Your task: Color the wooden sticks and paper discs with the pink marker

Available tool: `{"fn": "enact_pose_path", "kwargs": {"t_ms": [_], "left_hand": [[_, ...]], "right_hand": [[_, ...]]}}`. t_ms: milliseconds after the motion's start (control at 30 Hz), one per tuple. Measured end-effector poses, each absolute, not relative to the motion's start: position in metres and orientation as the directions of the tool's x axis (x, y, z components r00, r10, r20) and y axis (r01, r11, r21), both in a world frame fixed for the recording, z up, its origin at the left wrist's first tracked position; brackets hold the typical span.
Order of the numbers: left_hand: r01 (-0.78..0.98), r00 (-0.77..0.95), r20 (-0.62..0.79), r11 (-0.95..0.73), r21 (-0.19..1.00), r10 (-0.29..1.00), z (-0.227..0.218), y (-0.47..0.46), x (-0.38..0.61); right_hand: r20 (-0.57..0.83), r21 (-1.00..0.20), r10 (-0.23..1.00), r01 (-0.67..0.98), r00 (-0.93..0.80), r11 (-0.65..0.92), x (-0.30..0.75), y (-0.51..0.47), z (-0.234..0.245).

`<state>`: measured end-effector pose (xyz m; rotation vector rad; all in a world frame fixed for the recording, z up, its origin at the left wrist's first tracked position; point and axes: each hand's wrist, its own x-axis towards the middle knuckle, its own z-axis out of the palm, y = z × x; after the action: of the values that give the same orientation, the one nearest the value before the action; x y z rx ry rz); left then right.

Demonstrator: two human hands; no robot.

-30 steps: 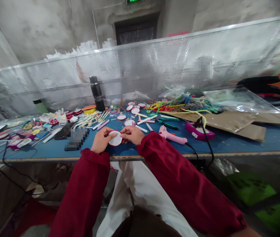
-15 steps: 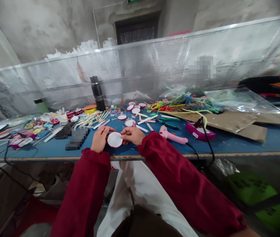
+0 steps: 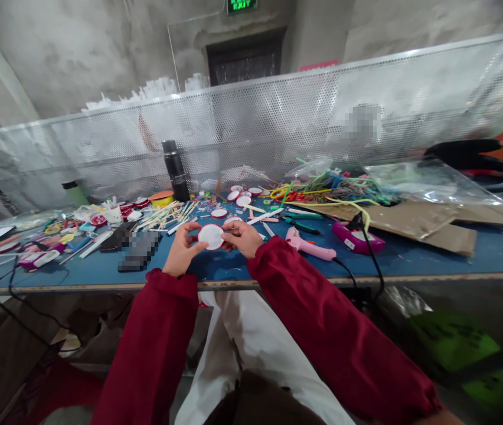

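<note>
A round white disc with a red rim (image 3: 211, 236) is held above the front of the blue table (image 3: 225, 270). My left hand (image 3: 183, 248) pinches its left edge between thumb and fingers. At the opposite edge, my right hand (image 3: 242, 238) grips it in the same way. Some fingertips are hidden behind the disc. Just beyond it lies a similar red-rimmed disc (image 3: 219, 213), with several more farther back. To the right of my right hand rests a pink glue gun (image 3: 311, 245) with a black cord.
A black bottle (image 3: 175, 171) stands at the back, before a perforated metal screen (image 3: 251, 118). Left are a dark phone (image 3: 140, 251) and a pile of thin sticks (image 3: 163, 213). Right are green-handled pliers (image 3: 302, 225), a purple box (image 3: 358, 237), colourful pipe cleaners (image 3: 349, 188) and cardboard (image 3: 411, 219).
Both hands have raised the disc slightly, away from me and a little to the right. My left thumb now lies along the disc's lower left edge.
</note>
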<state>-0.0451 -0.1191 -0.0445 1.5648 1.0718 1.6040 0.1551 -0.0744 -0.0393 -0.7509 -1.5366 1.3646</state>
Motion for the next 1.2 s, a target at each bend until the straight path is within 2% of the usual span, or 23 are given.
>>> {"fn": "enact_pose_path", "kwargs": {"t_ms": [133,233,633,867,1067,1200], "left_hand": [[0.187,0.098,0.456,-0.466,0.865,0.885,-0.045,-0.117,-0.045],[0.257,0.156,0.481,-0.505,0.824,0.863,-0.045,-0.116,-0.047],[0.282,-0.04,0.379,-0.353,0.892,0.925,-0.039,-0.126,-0.043],[0.268,-0.1,0.399,-0.361,0.893,0.912,-0.043,-0.122,-0.046],[0.232,-0.105,0.407,-0.375,0.897,0.907,-0.043,-0.122,-0.047],[0.252,-0.095,0.394,-0.361,0.898,0.914,-0.042,-0.123,-0.046]], "right_hand": [[0.231,-0.973,0.874,-0.123,-0.429,0.197,0.156,-0.076,-0.038],[0.225,-0.974,0.857,-0.116,-0.463,0.193,0.156,-0.079,-0.038],[0.226,-0.974,0.805,-0.137,-0.549,0.181,0.152,-0.08,-0.042],[0.219,-0.976,0.794,-0.12,-0.568,0.183,0.152,-0.081,-0.042],[0.231,-0.973,0.813,-0.122,-0.535,0.196,0.153,-0.079,-0.043],[0.33,-0.944,0.836,-0.148,-0.438,0.295,0.154,-0.074,-0.045]]}}
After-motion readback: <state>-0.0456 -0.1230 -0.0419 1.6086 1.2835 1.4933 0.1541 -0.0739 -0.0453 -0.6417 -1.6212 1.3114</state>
